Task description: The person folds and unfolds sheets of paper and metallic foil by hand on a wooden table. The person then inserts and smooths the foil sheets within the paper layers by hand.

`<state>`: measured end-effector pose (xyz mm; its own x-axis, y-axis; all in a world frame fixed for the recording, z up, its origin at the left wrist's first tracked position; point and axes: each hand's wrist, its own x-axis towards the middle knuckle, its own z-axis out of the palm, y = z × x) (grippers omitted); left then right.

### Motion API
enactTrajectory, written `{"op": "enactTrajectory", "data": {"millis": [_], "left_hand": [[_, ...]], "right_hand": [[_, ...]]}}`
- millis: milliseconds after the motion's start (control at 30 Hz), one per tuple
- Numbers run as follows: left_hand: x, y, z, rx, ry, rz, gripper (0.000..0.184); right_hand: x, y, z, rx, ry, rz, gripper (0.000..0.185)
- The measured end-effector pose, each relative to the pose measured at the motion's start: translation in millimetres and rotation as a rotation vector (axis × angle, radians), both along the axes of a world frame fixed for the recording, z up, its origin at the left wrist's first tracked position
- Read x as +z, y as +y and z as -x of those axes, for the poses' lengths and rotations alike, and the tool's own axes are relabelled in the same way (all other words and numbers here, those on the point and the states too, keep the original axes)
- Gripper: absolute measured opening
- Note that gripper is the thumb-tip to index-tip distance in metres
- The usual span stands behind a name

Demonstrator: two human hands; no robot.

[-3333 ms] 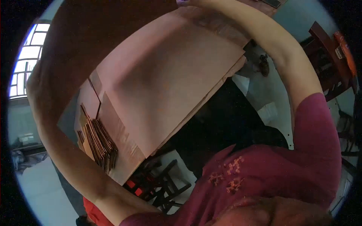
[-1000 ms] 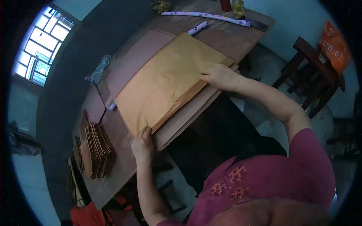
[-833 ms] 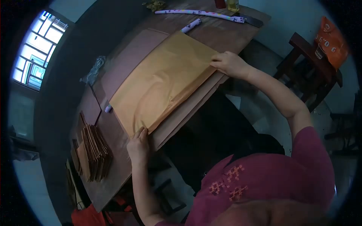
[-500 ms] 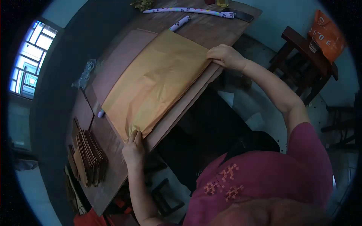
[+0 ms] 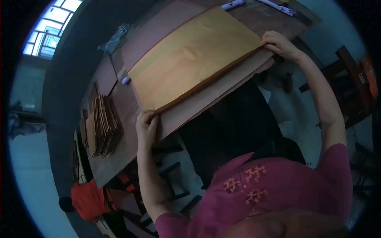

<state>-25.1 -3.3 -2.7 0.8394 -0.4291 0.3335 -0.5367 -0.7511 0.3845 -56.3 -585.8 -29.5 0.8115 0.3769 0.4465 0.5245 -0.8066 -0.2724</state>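
A large sheet of yellow-brown kraft paper [image 5: 194, 59] lies across the table, its near edge raised and curled up between my hands. My left hand [image 5: 147, 127] pinches the near left corner of the paper. At the near right corner, my right hand [image 5: 279, 44] has its fingers closed on the same edge. Beneath the kraft paper, flat pinkish-brown sheets [image 5: 214, 95] stick out towards me past the table's front edge. The fingertips under the paper are partly hidden.
A stack of folded brown paper pieces [image 5: 105, 127] stands at the table's left end. Crumpled clear plastic [image 5: 115, 39] lies at the far left edge. Patterned purple-white rolls [image 5: 232, 4] lie at the back. A dark wooden stool [image 5: 349, 75] with an orange bag [image 5: 369, 75] stands to the right.
The kraft paper has gone from wrinkled to smoother and tauter, with its near edge now lifted. Both hands keep hold of its corners. My view has shifted, so the table sits higher.
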Motion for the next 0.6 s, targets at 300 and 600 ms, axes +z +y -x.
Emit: {"op": "enactTrajectory", "data": {"millis": [300,600], "left_hand": [[5,4,-4,0.411,0.605,0.597,0.02],[1,-9,-16,0.394,0.479,0.588,0.026]], "right_hand": [[-3,-9,-15,-0.035,0.222,-0.127,0.015],[-2,-5,-28,-0.247,0.442,-0.36,0.023]]}}
